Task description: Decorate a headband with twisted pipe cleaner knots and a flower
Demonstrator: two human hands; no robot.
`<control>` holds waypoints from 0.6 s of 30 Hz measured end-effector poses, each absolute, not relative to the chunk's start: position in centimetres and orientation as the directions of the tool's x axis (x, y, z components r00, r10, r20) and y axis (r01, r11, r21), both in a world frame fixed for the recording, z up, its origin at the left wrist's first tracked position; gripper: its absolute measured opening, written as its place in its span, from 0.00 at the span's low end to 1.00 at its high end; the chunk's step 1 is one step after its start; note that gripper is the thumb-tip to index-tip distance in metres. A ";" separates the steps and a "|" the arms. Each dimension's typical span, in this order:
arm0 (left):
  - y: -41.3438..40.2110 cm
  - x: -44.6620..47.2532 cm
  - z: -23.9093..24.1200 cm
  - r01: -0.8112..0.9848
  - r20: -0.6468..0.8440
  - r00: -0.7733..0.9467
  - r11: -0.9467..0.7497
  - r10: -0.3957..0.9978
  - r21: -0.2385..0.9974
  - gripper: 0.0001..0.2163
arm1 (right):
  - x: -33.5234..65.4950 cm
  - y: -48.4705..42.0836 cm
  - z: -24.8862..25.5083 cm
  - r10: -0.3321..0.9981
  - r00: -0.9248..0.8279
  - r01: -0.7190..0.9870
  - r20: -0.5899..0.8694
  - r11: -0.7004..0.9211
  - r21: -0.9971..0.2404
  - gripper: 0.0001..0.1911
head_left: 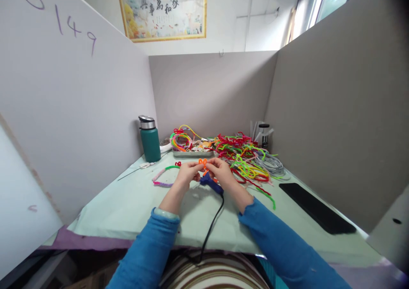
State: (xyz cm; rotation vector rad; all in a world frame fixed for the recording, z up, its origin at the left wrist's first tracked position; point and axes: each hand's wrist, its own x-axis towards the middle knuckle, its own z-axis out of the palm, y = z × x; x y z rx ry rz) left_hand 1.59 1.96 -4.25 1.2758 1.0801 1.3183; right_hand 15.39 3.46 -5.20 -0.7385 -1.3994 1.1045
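Between the fingertips of both hands is an orange pipe cleaner (pixel 203 162) bent into small loops. My left hand (pixel 189 172) pinches it from the left, and my right hand (pixel 220 169) pinches it from the right. Just under the hands lies a blue glue gun (pixel 211 184), its black cord (pixel 212 226) running toward my lap. Some orange shows beside the gun, partly hidden by my fingers. Left of my left hand, a curved band of pink, green and purple pipe cleaner (pixel 162 183) with a small red bow (pixel 178 164) rests on the table.
A metal tray (pixel 193 154) of small pieces and coiled pipe cleaners stands at the back. A tangled heap of coloured pipe cleaners (pixel 246 161) spreads to its right. A green bottle (pixel 150 140) stands back left, and a black flat slab (pixel 315 207) lies right. Partition walls enclose three sides.
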 end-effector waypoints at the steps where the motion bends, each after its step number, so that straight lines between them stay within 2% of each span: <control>1: 2.0 1.6 -4.3 -0.058 0.139 0.022 -0.138 0.990 0.989 0.16 | 15.4 3.4 -5.2 0.908 -0.153 -0.153 0.390 0.368 -0.917 0.13; 14: 1.9 1.7 -4.4 -0.133 0.112 0.095 -0.099 0.989 0.986 0.16 | 15.0 3.2 -5.4 0.896 -0.144 -0.093 0.420 0.410 -0.907 0.11; 18: 2.1 1.6 -4.3 -0.150 0.124 0.083 -0.111 0.989 0.982 0.15 | 15.1 3.2 -5.5 0.875 -0.151 -0.005 0.460 0.465 -0.886 0.11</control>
